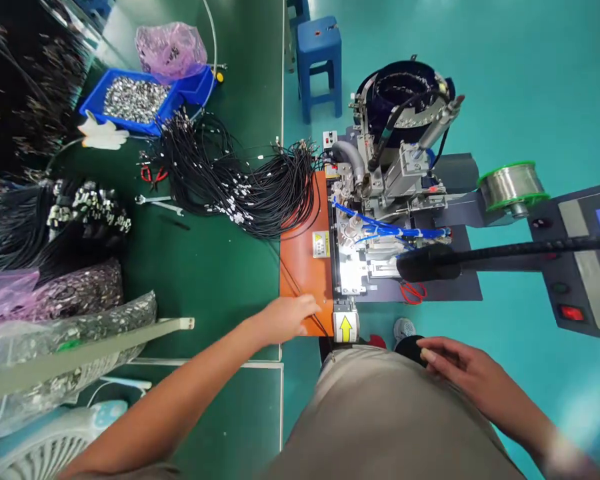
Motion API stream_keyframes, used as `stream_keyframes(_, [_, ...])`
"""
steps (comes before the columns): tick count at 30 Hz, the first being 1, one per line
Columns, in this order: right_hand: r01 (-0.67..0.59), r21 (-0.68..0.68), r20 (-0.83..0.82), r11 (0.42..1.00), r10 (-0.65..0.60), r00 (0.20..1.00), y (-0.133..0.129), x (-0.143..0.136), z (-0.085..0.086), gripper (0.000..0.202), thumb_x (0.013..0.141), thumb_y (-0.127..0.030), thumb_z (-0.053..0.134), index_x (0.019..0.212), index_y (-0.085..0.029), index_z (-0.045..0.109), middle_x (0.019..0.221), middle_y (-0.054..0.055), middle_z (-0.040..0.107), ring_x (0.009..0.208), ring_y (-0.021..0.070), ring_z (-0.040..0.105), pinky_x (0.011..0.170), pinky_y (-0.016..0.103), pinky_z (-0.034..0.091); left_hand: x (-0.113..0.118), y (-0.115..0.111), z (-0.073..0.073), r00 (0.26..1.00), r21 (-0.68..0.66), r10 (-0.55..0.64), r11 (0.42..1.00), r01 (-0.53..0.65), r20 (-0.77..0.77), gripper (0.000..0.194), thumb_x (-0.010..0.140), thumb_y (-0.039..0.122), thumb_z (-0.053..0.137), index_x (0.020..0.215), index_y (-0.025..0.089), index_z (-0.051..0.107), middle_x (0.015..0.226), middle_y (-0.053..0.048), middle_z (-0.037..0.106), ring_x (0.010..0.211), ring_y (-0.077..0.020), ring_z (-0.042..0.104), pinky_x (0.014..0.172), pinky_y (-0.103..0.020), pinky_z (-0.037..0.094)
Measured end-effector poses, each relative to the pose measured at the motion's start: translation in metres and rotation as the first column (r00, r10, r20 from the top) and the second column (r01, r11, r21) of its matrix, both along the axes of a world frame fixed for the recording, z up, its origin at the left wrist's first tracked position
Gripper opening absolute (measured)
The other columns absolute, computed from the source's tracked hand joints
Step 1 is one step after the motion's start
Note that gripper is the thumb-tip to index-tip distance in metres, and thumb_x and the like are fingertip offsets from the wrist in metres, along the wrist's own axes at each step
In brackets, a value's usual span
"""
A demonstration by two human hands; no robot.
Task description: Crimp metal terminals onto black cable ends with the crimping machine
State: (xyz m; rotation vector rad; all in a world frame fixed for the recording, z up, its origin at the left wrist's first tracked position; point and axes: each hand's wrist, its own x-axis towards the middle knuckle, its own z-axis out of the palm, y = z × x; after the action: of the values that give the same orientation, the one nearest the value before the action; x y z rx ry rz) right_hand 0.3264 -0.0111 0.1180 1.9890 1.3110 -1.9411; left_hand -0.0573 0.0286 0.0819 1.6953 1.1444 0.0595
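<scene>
The left hand point(286, 319) is reaching out over the near edge of the orange plate point(303, 253) of the machine point(380, 200), its fingers curled around a thin black cable point(293, 283) that is running across the plate — whether they are truly pinching it I cannot tell. The right hand point(455, 367) is resting on the person's knee at the near right, fingers loosely bent and touching a dark object point(410, 347) there; it is well apart from the left hand. A big bundle of black cables point(240, 187) is lying on the green table point(205, 267) just left of the plate. Farther left, a blue bin point(130, 100) is holding small metal parts, with a white glove point(103, 133) beside it. A yellow arrow label point(346, 328) is sitting just right of the left hand.
</scene>
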Motion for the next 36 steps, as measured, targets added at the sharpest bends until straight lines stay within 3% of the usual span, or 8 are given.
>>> stream_keyframes(3, [-0.078,0.046,-0.025,0.996,0.080,0.996,0.011,-0.003,-0.002,0.057,0.086,-0.064,0.056,0.121,-0.019,0.061,0.098,0.007,0.069,0.092,0.0218,0.063,0.082,0.030,0.049,0.015,-0.041,-0.028,0.994,0.049,-0.027,0.998,0.032,-0.110,0.017,0.074,0.008,0.062,0.089,0.017,0.066,0.095,-0.005,0.060,0.077,-0.0173,0.058,0.071,-0.028,0.042])
stream_keyframes(6, [-0.145,0.085,-0.064,0.986,0.150,0.987,0.018,-0.007,-0.003,0.053,0.087,-0.063,0.054,0.114,-0.020,0.064,0.091,0.006,0.067,0.084,0.0208,0.061,0.075,0.030,0.049,0.013,-0.056,-0.033,0.989,0.107,0.012,0.994,0.004,-0.150,0.014,0.083,0.011,0.057,0.071,0.015,0.059,0.085,-0.004,0.057,0.073,-0.0156,0.056,0.069,-0.027,0.040])
stream_keyframes(10, [-0.253,0.163,-0.158,0.954,0.278,0.947,0.022,-0.027,0.001,0.039,0.092,-0.056,0.054,0.109,-0.022,0.065,0.095,0.003,0.067,0.086,0.0179,0.061,0.079,0.028,0.048,-0.003,-0.061,0.005,0.983,0.206,0.153,0.970,-0.131,-0.097,0.016,0.094,0.023,0.053,0.080,0.018,0.061,0.085,-0.001,0.060,0.077,-0.0135,0.058,0.069,-0.023,0.042])
stream_keyframes(13, [-0.290,0.225,-0.270,0.930,0.345,0.899,0.025,-0.054,0.012,0.036,0.092,-0.050,0.057,0.115,-0.023,0.064,0.103,0.003,0.067,0.091,0.0179,0.062,0.083,0.028,0.049,-0.005,-0.057,0.043,0.950,0.309,0.313,0.905,-0.293,-0.017,0.024,0.100,0.029,0.043,0.089,0.019,0.061,0.089,-0.003,0.062,0.084,-0.0133,0.059,0.076,-0.023,0.045])
stream_keyframes(16, [-0.253,0.240,-0.402,0.937,0.333,0.853,0.030,-0.082,0.028,0.037,0.090,-0.047,0.062,0.115,-0.020,0.062,0.102,0.005,0.067,0.091,0.0179,0.062,0.082,0.028,0.050,0.001,-0.051,0.066,0.905,0.384,0.422,0.828,-0.407,0.049,0.023,0.100,0.032,0.044,0.093,0.020,0.062,0.091,-0.005,0.063,0.084,-0.0143,0.059,0.076,-0.025,0.046])
stream_keyframes(22, [-0.194,0.296,-0.413,0.935,0.308,0.857,0.045,-0.117,0.049,0.036,0.094,-0.051,0.054,0.101,-0.016,0.062,0.080,0.004,0.063,0.068,0.0135,0.058,0.058,0.024,0.047,0.005,-0.040,0.071,0.854,0.439,0.507,0.746,-0.501,0.115,0.018,0.097,0.031,0.050,0.091,0.020,0.063,0.088,-0.005,0.063,0.083,-0.0153,0.059,0.075,-0.026,0.045])
stream_keyframes(27, [-0.143,0.310,-0.404,0.940,0.266,0.875,0.053,-0.128,0.052,0.041,0.100,-0.051,0.043,0.087,-0.016,0.059,0.072,0.002,0.061,0.061,0.0122,0.058,0.057,0.025,0.048,-0.003,-0.037,0.074,0.852,0.428,0.506,0.746,-0.510,0.132,0.018,0.097,0.030,0.050,0.090,0.021,0.064,0.088,-0.005,0.063,0.082,-0.0152,0.059,0.074,-0.026,0.045])
stream_keyframes(36, [-0.035,0.334,-0.431,0.942,0.185,0.883,0.055,-0.144,0.062,0.040,0.101,-0.051,0.042,0.090,-0.017,0.060,0.072,0.001,0.060,0.062,0.0115,0.057,0.060,0.025,0.048,-0.015,-0.034,0.072,0.860,0.394,0.495,0.770,-0.502,0.128,0.016,0.098,0.030,0.050,0.092,0.021,0.062,0.089,-0.003,0.062,0.081,-0.0143,0.057,0.073,-0.025,0.043])
